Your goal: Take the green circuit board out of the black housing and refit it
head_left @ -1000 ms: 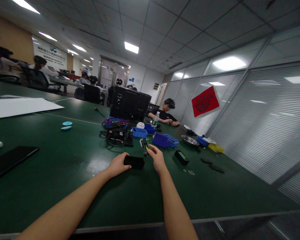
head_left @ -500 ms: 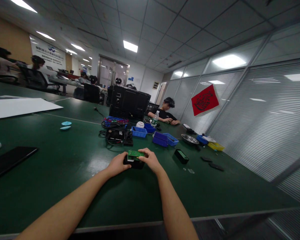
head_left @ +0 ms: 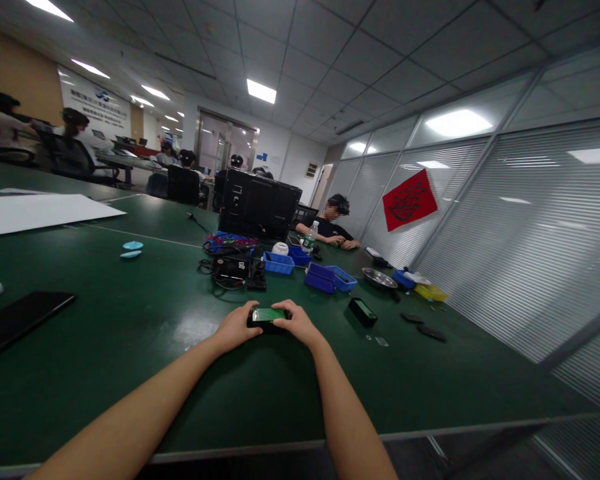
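Note:
A green circuit board lies flat in the top of a black box-shaped case on the table, close in front of me. My left hand is wrapped round the left end of the case, thumb at the near side and fingers at the far side. My right hand pinches at the right end of the board, its thumb and fingers over the board's edge. Fingers hide both ends of the case. To the right stands a similar black case with a green board.
Flat black pieces and a small clear piece lie to the right. Beyond my hands are blue bins, a black adapter with cables, a baseball and a monitor. A person sits across the table.
The circuit board, raised above the case before, has gone down into it and now lies level. My right hand has moved slightly with it; my left hand keeps its place on the case.

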Demonstrator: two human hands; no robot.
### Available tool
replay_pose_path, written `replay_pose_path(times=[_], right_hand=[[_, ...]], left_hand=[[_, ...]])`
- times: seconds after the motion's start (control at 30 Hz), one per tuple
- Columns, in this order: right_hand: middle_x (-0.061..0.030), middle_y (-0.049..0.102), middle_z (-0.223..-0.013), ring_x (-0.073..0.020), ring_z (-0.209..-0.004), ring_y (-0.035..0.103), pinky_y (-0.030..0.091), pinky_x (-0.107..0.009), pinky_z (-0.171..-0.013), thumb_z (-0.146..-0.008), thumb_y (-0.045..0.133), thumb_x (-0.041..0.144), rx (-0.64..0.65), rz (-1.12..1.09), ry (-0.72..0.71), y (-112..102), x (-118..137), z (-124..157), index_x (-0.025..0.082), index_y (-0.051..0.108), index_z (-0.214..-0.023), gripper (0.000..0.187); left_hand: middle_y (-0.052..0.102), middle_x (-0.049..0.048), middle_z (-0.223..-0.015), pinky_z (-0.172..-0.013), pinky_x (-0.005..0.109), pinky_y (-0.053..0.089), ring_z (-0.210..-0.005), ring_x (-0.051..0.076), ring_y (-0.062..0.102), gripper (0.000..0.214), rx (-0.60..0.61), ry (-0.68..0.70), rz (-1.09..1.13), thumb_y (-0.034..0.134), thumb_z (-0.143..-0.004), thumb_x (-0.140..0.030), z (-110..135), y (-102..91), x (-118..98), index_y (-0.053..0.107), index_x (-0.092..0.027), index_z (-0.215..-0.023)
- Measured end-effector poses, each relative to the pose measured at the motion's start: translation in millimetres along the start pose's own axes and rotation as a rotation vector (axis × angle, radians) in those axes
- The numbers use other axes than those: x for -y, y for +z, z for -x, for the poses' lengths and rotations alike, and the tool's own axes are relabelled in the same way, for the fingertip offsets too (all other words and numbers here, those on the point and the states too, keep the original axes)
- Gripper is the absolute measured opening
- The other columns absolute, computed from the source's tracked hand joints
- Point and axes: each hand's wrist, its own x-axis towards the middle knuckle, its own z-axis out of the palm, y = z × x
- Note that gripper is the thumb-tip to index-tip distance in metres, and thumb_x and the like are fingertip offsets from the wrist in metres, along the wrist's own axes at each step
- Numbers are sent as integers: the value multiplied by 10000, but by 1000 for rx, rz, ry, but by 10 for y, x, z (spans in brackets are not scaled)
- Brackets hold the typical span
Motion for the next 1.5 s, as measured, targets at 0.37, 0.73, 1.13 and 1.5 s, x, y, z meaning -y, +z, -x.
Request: replay_pose_path(times=[0.37,0.73,1.13,1.5], right_hand=[[-36,607,-947,-172,-862,532,398,-309,-798,-686,625,350,35,11,105,4,-74,-3,181,611,-1030,384],[-37,602,-893,-155,-786,535,404,-268,-700,-681,617,375,-61,222,144,61,-175,-36,170,599,-963,349],[-82,551,-913,-209,-812,537,396,-288,-667,-675,587,414,-384,585,326,26,-320,-52,178,520,-895,330],[-22,464,-908,-168,-836,491,403,-285,-716,-612,629,287,-321,541,143,196,-219,-25,213,407,-896,368]], left_hand=[[569,73,-1115,-856,287,384,-1017,207,529,705,-33,22,-21,636,-624,-286,-18,22,47,359,-195,-1266],[573,68,-1047,-870,289,381,-988,189,527,625,-136,-28,1,594,-669,-231,-78,66,137,380,-157,-1251],[585,52,-1012,-820,260,392,-946,163,542,594,-111,-21,-5,579,-689,-256,-82,82,157,386,-177,-1245],[596,52,-990,-805,258,403,-933,163,551,595,-116,-28,-2,570,-689,-261,-82,82,161,385,-166,-1247]])
